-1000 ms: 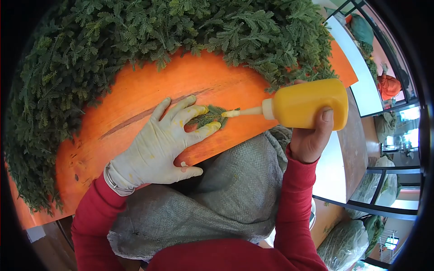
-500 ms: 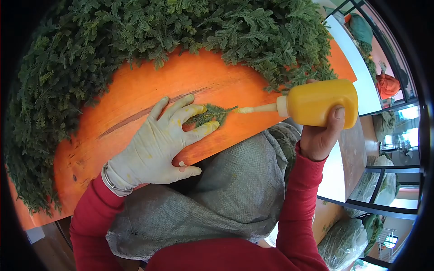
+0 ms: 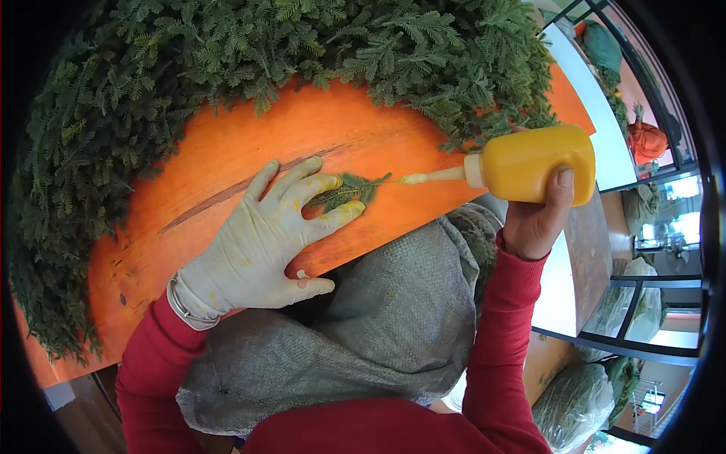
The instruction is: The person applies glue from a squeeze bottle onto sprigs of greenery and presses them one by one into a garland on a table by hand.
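While the left hand (image 3: 261, 238) lies palm down in a pale glove, its fingers spread apart, a small green sprig (image 3: 355, 191) rests flat on the orange board (image 3: 295, 125), under and just beyond the tips of its index and middle fingers. The thumb is well clear of the sprig, out near the board's lower edge. Short, flat needles fan out closely along the sprig, deep green with a yellowish line down the middle, and they narrow to a bare stem end that points right and slightly away from the person. Yellow stains cover the two fingertips touching it. Bare and wrapped around a yellow bottle (image 3: 529, 166), the right hand (image 3: 541, 216) holds it on its side, thumb pressed along the near face. The pale nozzle (image 3: 435, 176) points left, its smeared tip close to the stem end but apart from it. Beyond both hands, dense greenery (image 3: 227, 53) curves around the board's far and left sides; nearer the person's body lies rumpled grey woven fabric (image 3: 325, 356).
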`<state>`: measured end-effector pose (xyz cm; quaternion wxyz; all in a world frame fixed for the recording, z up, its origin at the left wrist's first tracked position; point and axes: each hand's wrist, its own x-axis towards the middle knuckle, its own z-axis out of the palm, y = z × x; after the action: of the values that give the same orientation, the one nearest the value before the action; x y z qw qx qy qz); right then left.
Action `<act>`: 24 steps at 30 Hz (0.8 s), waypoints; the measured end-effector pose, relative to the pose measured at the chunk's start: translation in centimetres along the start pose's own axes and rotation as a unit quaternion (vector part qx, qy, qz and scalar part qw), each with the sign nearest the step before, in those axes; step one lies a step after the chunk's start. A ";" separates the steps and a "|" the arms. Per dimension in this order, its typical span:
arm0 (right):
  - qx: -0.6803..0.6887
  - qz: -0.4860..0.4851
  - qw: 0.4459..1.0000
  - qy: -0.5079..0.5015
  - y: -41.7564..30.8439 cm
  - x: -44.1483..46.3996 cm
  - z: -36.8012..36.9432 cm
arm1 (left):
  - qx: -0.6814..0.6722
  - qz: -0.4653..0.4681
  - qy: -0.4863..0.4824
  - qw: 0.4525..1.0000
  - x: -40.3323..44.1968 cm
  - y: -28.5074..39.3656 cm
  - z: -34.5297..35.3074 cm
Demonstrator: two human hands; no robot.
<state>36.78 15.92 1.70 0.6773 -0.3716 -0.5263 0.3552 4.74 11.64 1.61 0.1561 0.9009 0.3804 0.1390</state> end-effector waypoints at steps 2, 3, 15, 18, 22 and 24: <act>-0.003 0.006 1.000 0.007 0.1 0.1 -0.4 | 0.000 0.000 0.000 1.000 -0.1 0.0 0.0; 0.001 0.007 1.000 0.009 0.0 0.1 -0.4 | -0.001 0.000 0.000 1.000 0.0 0.0 0.1; 0.030 0.024 0.999 0.021 0.3 -0.1 0.7 | 0.000 -0.003 0.003 1.000 0.0 0.1 0.0; 0.021 0.031 0.999 0.034 0.3 0.1 0.1 | 0.004 -0.004 0.000 1.000 0.1 0.2 0.0; 0.052 0.022 0.997 0.056 0.6 0.4 -0.5 | -0.003 -0.002 0.005 1.000 0.1 0.1 0.0; 0.082 0.021 0.995 0.056 0.4 0.4 -0.5 | -0.011 0.000 0.011 1.000 0.2 0.2 0.0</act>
<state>37.27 16.46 1.43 0.7264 -0.3453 -0.4483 0.3901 4.98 11.72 1.74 0.1618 0.8977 0.3802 0.1530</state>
